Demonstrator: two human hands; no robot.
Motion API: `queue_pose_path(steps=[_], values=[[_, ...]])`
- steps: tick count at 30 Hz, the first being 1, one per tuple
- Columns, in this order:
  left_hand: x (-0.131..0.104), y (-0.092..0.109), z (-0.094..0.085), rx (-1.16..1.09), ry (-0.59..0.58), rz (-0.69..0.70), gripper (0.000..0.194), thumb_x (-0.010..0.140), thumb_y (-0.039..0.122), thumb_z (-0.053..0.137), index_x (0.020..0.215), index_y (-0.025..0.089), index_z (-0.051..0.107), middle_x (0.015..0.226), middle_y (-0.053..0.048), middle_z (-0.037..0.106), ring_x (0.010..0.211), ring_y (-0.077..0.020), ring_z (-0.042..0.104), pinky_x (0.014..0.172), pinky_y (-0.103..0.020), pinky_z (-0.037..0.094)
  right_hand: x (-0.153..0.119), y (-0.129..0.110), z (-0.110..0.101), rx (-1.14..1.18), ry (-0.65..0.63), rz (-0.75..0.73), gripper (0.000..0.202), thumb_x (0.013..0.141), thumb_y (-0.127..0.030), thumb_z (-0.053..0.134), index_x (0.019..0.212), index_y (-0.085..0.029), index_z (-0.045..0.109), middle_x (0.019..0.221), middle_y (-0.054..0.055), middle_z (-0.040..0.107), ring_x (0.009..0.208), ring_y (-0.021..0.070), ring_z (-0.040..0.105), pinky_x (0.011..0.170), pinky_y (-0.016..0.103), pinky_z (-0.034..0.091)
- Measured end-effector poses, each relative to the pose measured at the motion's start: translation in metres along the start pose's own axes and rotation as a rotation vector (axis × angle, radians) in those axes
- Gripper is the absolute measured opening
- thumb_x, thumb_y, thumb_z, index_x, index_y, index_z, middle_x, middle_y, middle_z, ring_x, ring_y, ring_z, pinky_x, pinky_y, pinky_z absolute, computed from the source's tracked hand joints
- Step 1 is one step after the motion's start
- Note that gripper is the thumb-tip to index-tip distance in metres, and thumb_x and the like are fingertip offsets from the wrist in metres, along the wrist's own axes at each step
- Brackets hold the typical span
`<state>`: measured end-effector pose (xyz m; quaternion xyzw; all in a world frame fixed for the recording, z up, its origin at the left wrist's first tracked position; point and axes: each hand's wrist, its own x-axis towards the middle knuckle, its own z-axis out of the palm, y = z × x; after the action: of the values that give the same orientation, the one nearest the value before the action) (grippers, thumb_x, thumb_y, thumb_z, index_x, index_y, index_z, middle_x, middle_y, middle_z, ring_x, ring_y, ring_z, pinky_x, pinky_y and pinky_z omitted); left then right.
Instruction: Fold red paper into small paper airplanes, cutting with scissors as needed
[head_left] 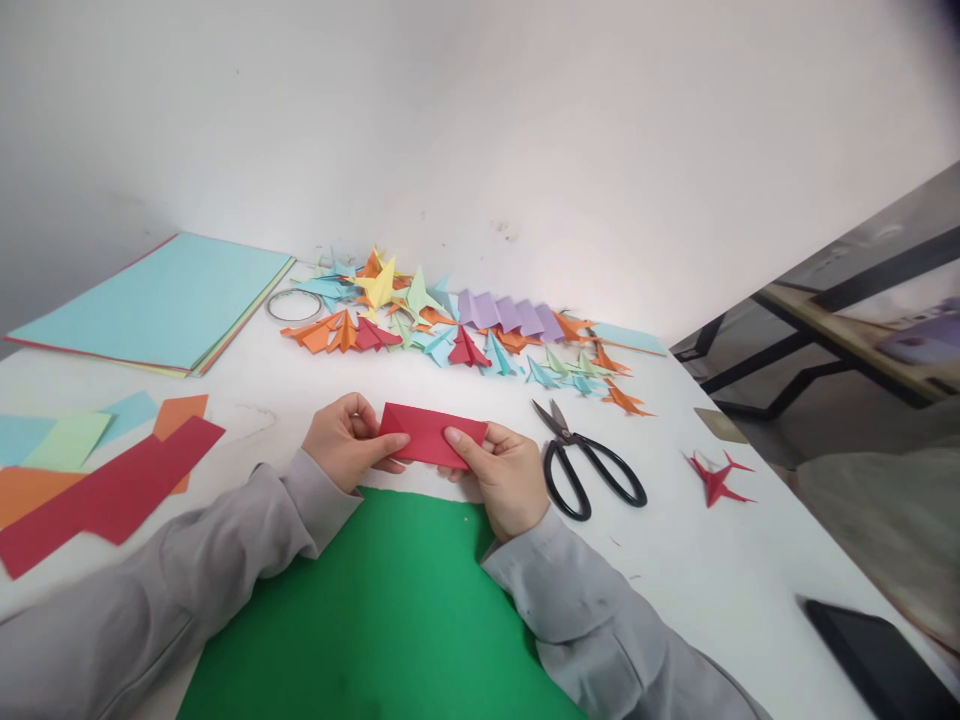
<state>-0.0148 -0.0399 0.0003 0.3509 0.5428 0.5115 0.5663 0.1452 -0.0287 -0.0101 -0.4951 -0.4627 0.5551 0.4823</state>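
Note:
A small folded red paper [429,436] is held up between both hands, above the far edge of a green sheet [375,600]. My left hand [345,440] pinches its left end, thumb on the front face. On the right end, my right hand [506,475] grips it with the thumb pressed flat on the front and fingers behind. Black-handled scissors [592,460] lie just right of my right hand, blades slightly apart. Red paper strips [120,485] lie at the left.
Folded paper figures [465,325] in several colours line the wall. Large coloured sheets [161,300] are stacked back left, beside a round ring [295,305]. Small cut papers [71,440] lie left. A red folded figure [718,480] and a black phone-like device [877,655] are at right.

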Motion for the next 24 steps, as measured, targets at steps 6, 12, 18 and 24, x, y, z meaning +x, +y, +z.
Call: queue_pose_path(steps=[6,12,18,24], values=[[0.0,0.001,0.0,-0.002,-0.051,0.011,0.054,0.044,0.028,0.081,0.072,0.018,0.036,0.055,0.002,0.065,0.047,-0.0155,0.063,0.043,-0.026,0.054,0.0,0.001,0.0,0.008,-0.005,-0.008,0.025,0.06,-0.037,0.074,0.062,-0.014,0.063,0.044,0.0,0.062,0.038,0.0104,0.053,0.041,0.022,0.047],[-0.005,0.007,0.008,0.14,-0.066,-0.023,0.056,0.05,0.018,0.076,0.091,0.017,0.038,0.053,0.002,0.064,0.045,-0.0154,0.061,0.04,-0.024,0.051,-0.001,0.001,0.0,0.009,-0.018,-0.016,0.024,0.061,-0.035,0.073,0.06,-0.014,0.063,0.043,0.0,0.061,0.038,0.0089,0.052,0.039,0.02,0.044],[-0.006,0.008,0.01,0.235,-0.128,-0.051,0.064,0.048,0.02,0.079,0.099,0.016,0.04,0.054,0.0,0.064,0.049,-0.0207,0.064,0.036,-0.023,0.048,-0.001,0.002,0.001,0.011,-0.036,-0.018,0.024,0.061,-0.037,0.073,0.06,-0.014,0.063,0.044,0.0,0.062,0.038,0.0093,0.052,0.038,0.02,0.043],[-0.003,0.008,0.009,0.21,-0.137,-0.051,0.058,0.047,0.021,0.08,0.091,0.016,0.043,0.051,0.002,0.061,0.043,-0.0188,0.062,0.034,-0.021,0.047,-0.001,0.004,0.0,-0.001,-0.029,-0.003,0.027,0.06,-0.04,0.073,0.062,-0.014,0.064,0.045,0.0,0.062,0.037,0.0098,0.052,0.035,0.02,0.043]])
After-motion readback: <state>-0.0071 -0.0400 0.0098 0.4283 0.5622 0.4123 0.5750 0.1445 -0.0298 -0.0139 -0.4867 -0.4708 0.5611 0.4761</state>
